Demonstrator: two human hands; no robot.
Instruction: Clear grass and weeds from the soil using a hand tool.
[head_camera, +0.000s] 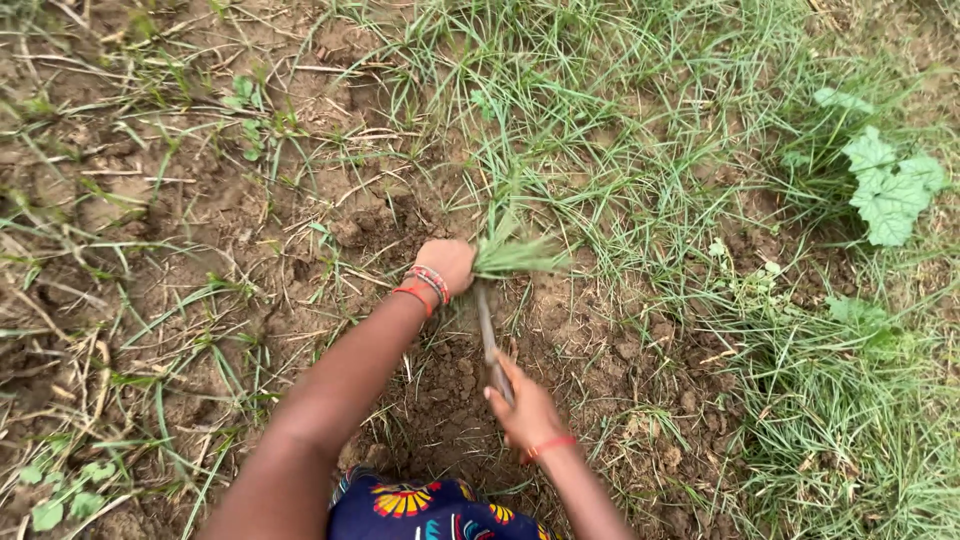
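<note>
Patterned blue cloth (425, 505) with orange and yellow motifs sits at the bottom edge, nearest the lens, over bare brown soil (600, 350); just above it my right hand (525, 410), a red thread at the wrist, has its grip closed around the lower end of a slim metal tool (488, 335), which runs up toward the base of a grass tuft (515, 255); my left hand (447, 263), with beaded bracelets (430, 283) and a red band on the wrist, has its grip closed tight on that tuft, the green blades fanning out to the right of the fist; the tuft stands at the middle of the frame, where the cleared earth meets thicker grass (620, 110); a broad-leaved green plant (890, 190) grows well apart at the right edge; dry straw and thin blades lie scattered across the soil on the left.
</note>
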